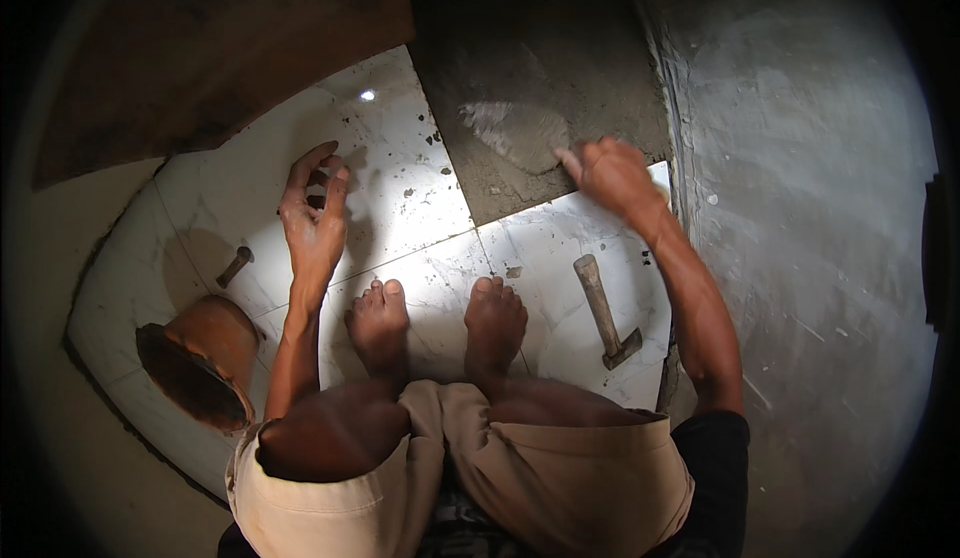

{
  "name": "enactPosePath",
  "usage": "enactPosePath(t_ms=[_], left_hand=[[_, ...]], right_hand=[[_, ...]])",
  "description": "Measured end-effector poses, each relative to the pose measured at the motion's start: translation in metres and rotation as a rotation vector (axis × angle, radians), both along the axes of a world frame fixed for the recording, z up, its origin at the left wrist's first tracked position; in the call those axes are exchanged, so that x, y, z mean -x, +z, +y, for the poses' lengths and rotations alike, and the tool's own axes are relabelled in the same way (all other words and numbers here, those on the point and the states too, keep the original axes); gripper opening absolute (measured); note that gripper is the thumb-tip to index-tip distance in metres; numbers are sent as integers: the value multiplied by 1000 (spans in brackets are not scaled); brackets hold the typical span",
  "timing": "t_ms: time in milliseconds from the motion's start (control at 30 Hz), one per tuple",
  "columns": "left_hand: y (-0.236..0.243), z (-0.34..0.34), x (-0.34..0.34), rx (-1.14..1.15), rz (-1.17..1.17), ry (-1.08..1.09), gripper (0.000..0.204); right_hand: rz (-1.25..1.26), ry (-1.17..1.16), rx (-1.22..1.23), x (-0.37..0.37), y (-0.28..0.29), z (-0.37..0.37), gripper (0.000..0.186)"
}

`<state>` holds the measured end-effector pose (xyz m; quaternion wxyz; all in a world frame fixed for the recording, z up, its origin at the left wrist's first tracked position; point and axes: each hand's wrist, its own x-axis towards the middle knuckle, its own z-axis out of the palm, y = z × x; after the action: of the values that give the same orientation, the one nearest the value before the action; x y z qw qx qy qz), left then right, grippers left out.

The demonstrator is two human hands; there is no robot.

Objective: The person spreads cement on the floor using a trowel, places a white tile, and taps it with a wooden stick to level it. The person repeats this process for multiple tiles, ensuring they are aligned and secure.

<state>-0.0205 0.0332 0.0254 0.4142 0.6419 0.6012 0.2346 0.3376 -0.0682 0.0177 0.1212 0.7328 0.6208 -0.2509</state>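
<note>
From where I stand, white marbled tiles [215, 183] cover the floor beside a smooth grey cement surface [800, 218]. A dark bed of wet-looking mortar [600, 58] fills the tiles' far right corner, and on it sits the trowel [515, 136], its broad grey blade blurred and pale along one edge. Its long axis slants, blade pointing forward and left from the right hand [612, 178], whose fingers curl closed at its hidden handle. The left hand [315, 213] hovers empty, fingers loosely bent, thumb apart.
</note>
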Motion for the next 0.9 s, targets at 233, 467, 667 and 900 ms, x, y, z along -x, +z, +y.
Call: enactPosePath(t_ms=[233, 467, 667, 900], left_hand=[[-1, 5, -10, 11, 10, -39, 34], [10, 7, -2, 5, -21, -7, 35], [17, 6, 15, -6, -32, 29, 35], [19, 6, 15, 32, -21, 28, 43]], right_hand=[[10, -142, -14, 18, -16, 40, 46], [113, -313, -106, -26, -25, 95, 56], [7, -636, -228, -59, -23, 57, 59], [54, -432, 111, 30, -6, 5, 52]])
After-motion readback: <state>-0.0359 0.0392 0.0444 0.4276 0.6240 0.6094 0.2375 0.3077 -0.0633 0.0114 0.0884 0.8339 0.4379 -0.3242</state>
